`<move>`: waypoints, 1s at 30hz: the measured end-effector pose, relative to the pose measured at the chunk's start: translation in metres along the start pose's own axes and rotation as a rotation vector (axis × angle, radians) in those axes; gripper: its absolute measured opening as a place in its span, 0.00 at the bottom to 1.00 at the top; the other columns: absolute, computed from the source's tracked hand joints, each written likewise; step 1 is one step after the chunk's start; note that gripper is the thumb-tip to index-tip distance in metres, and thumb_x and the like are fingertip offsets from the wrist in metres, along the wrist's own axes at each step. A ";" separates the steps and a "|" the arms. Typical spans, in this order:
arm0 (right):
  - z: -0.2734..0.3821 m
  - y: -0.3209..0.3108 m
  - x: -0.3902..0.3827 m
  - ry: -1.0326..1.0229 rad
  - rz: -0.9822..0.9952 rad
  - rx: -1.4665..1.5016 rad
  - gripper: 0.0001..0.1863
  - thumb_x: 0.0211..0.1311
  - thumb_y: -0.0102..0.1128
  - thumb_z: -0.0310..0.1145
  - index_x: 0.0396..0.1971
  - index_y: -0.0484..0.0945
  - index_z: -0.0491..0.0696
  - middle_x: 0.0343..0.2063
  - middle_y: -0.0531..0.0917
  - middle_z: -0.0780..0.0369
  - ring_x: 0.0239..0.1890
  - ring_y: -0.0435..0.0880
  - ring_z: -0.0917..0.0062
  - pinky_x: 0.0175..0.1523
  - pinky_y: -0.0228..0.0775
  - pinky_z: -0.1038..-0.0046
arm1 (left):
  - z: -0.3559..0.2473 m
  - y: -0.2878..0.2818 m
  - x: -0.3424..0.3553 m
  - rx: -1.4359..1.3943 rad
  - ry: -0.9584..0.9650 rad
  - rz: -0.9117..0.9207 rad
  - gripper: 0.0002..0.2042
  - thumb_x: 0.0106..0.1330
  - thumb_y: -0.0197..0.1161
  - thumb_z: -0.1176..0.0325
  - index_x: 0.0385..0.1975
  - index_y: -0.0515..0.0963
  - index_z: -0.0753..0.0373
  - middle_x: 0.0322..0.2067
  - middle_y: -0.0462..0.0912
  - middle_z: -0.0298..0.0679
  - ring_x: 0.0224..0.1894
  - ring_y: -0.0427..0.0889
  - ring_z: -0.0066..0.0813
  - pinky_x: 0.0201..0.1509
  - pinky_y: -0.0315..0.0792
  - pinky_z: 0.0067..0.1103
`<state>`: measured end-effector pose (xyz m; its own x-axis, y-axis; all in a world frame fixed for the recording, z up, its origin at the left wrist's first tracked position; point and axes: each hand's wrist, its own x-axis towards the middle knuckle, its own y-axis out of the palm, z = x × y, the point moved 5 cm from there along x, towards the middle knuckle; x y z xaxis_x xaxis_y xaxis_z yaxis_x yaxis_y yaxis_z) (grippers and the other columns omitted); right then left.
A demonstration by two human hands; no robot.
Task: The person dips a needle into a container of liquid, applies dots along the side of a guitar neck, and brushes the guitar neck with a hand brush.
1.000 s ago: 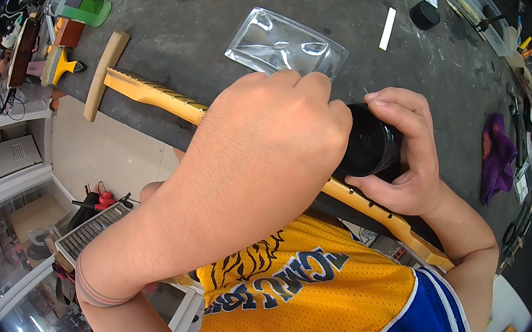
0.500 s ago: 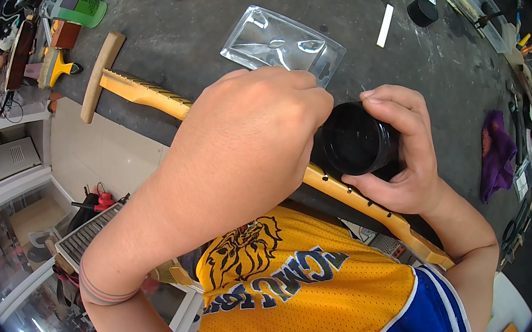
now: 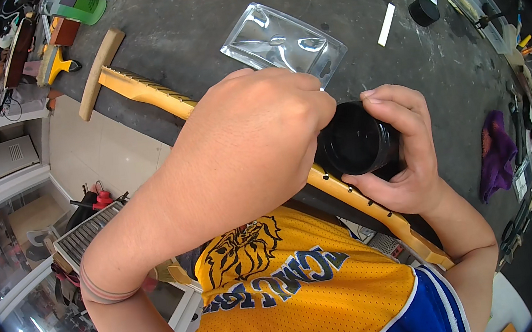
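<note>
Grey bench [image 3: 179,38] — right hand [image 3: 408,150] curled round 1 black jar [image 3: 353,139] over the guitar neck [image 3: 370,204], left hand [image 3: 267,116] just beside it, fingers hidden, grip untellable — step judged as work at the jar, next move probably needing a steady hold.

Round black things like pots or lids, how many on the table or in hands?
2: a shiny black round container in the right hand, and a short, dull black cylinder on the dark grey table. The left hand might hide more.
</note>
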<state>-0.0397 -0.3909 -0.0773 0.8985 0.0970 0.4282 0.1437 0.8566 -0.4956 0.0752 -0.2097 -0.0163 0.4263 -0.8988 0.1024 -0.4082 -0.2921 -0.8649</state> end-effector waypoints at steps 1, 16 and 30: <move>0.000 0.000 0.000 0.003 0.000 0.006 0.46 0.46 0.87 0.29 0.71 0.78 0.46 0.65 0.80 0.53 0.67 0.79 0.57 0.72 0.69 0.58 | 0.001 -0.001 0.000 -0.019 -0.008 -0.011 0.04 0.63 0.71 0.78 0.32 0.82 0.66 0.31 0.83 0.43 0.38 0.85 0.51 0.44 0.79 0.40; 0.000 -0.001 -0.001 -0.020 -0.007 0.006 0.46 0.46 0.87 0.30 0.71 0.79 0.46 0.65 0.81 0.53 0.67 0.79 0.58 0.71 0.69 0.59 | 0.003 -0.001 -0.005 -0.096 -0.038 -0.044 0.04 0.62 0.72 0.78 0.32 0.82 0.64 0.30 0.82 0.43 0.37 0.84 0.50 0.46 0.77 0.39; 0.000 -0.001 -0.001 -0.012 -0.002 -0.002 0.46 0.47 0.88 0.31 0.71 0.79 0.46 0.65 0.80 0.53 0.66 0.79 0.58 0.71 0.69 0.60 | 0.007 0.001 -0.004 -0.173 -0.057 -0.039 0.04 0.62 0.72 0.78 0.31 0.82 0.65 0.27 0.80 0.43 0.32 0.83 0.48 0.42 0.76 0.37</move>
<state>-0.0405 -0.3921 -0.0768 0.8933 0.1009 0.4381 0.1465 0.8559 -0.4959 0.0784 -0.2045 -0.0212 0.4877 -0.8671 0.1017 -0.5212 -0.3826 -0.7629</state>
